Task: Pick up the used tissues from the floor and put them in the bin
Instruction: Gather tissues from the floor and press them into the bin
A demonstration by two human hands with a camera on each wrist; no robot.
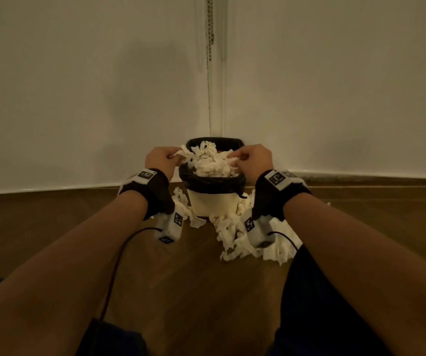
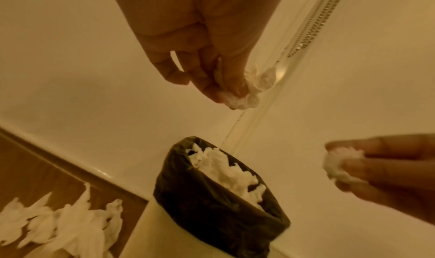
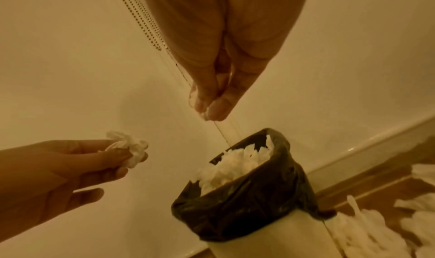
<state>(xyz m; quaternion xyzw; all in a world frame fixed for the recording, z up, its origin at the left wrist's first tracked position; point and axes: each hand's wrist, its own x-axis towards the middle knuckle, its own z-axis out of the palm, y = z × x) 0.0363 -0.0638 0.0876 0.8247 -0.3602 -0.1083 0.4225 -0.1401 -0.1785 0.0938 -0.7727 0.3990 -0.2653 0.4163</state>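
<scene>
- The left hand [image 1: 160, 158] is raised beside the left edge of the bin's mouth, its thumb and fingers pinched together on a crumpled tissue [image 2: 249, 89]; the left wrist view shows the wad bunched at the fingertips [image 2: 212, 93], and the right wrist view shows the same tissue [image 3: 130, 150] sticking out past them.
- The right hand [image 1: 251, 160] is over the right edge of the bin's mouth, fingers drawn together; the left wrist view shows a small white wad [image 2: 339, 163] clamped between its thumb and fingers, though in its own wrist view only closed fingertips [image 3: 216, 107] are plain.
- Both wrists wear dark straps with white marker blocks [image 1: 276, 179], and a cable [image 1: 119, 255] trails from the left one.
- The bin [image 1: 213, 204] stands on the floor in the corner of the room, cream-sided, with a black bag liner [image 1: 215, 182] folded over its rim.
- A heap of tissues in the bin [image 1: 210, 160] rises above the rim.
- More tissues on the floor [image 1: 235, 237] lie around the bin's base, a few to its left and a larger spread to its front and right.
- The wooden floor [image 1: 181, 291] meets pale walls [image 1: 78, 86] at a skirting board.
</scene>
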